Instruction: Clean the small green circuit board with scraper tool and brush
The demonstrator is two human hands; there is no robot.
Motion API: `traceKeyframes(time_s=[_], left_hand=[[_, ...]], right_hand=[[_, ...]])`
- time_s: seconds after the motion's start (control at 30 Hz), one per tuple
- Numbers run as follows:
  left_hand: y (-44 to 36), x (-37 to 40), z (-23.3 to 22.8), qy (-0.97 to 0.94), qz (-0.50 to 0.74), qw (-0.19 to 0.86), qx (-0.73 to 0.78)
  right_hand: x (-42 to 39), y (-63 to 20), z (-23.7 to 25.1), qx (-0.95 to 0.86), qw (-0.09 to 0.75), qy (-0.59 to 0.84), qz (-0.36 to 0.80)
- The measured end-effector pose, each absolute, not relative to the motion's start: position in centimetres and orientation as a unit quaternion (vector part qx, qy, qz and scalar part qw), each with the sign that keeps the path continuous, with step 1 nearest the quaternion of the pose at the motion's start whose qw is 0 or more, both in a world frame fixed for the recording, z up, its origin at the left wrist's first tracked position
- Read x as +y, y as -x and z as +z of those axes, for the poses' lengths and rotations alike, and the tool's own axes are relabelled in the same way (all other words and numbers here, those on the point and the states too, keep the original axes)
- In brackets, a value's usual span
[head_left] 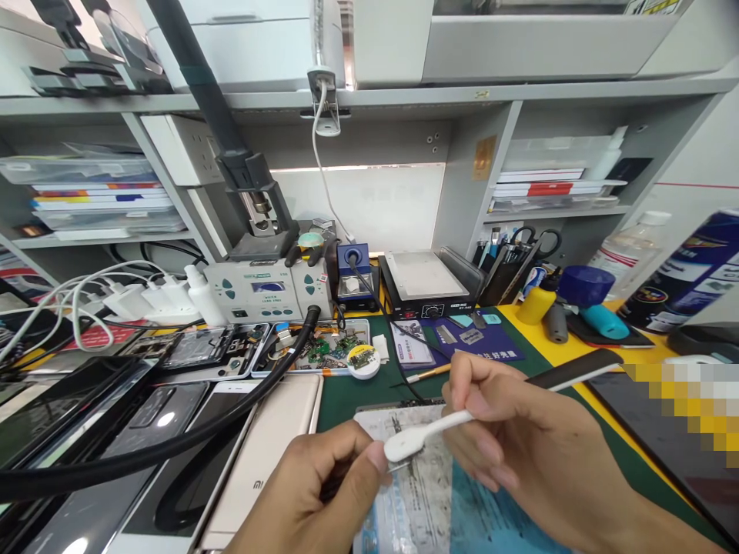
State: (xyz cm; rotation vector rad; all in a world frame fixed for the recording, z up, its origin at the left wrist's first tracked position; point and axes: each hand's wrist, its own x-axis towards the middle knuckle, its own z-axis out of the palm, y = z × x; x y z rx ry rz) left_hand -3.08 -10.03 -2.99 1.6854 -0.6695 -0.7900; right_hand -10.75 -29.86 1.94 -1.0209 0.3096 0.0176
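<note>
A toothbrush (447, 422) with a white neck and a black-and-white handle slants across my right hand (519, 438), whose fingers are closed around it. Its oval white head points left, back side up, close to the thumb of my left hand (323, 485). That hand is closed in a pinch on a small, thin piece with a shiny edge (399, 465), mostly hidden by the fingers and brush head. Whether the bristles touch the piece cannot be seen. Beneath both hands lies a stained white and blue work pad (419, 500) on the green mat (340, 396).
Several phones and tablets, including a gold one (277, 446), cover the left side, with a thick black hose (254, 400) over them. Behind stand a hot-air station (269, 288) and a heating plate (427, 275). Bottles (536, 300) and a spray can (681, 269) stand right.
</note>
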Motion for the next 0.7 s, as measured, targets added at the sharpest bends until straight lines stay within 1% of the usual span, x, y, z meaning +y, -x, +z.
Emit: traceKeyframes(time_s=[0.7], left_hand=[[3.10, -10.01, -3.22, -0.698, -0.332, 0.563, -0.291]], right_hand=[[-29.78, 10.81, 1.71, 0.141, 0.858, 0.494, 0.011]])
